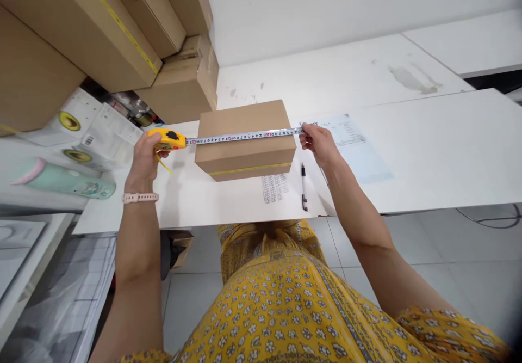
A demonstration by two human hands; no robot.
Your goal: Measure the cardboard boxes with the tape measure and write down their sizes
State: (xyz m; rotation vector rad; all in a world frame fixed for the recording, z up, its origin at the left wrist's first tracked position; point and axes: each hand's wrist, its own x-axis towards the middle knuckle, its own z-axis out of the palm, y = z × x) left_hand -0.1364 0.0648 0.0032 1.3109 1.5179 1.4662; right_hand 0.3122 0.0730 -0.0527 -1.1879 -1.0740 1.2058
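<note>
My left hand point(143, 159) grips the yellow case of a tape measure point(168, 139), with a short yellow strap dangling below it. The metal blade is pulled out to the right across the top of a brown cardboard box point(244, 159). At its far end, my right hand point(320, 142) pinches the blade tip between thumb and fingers, just past the box's right side. The closed box rests on the white table, a strip of yellow tape along its lower front edge. Near my right hand lie a black and clear pen point(304, 186) and a pale blue printed sheet point(356, 148).
Cardboard boxes point(122, 25) are stacked at the back left. Below them stand white cartons with avocado pictures point(92, 126) and a mint-green bottle point(71, 180) lying down. A sheet of printed figures point(275, 189) sits before the box. The white table's point(440, 161) front edge is close to my body.
</note>
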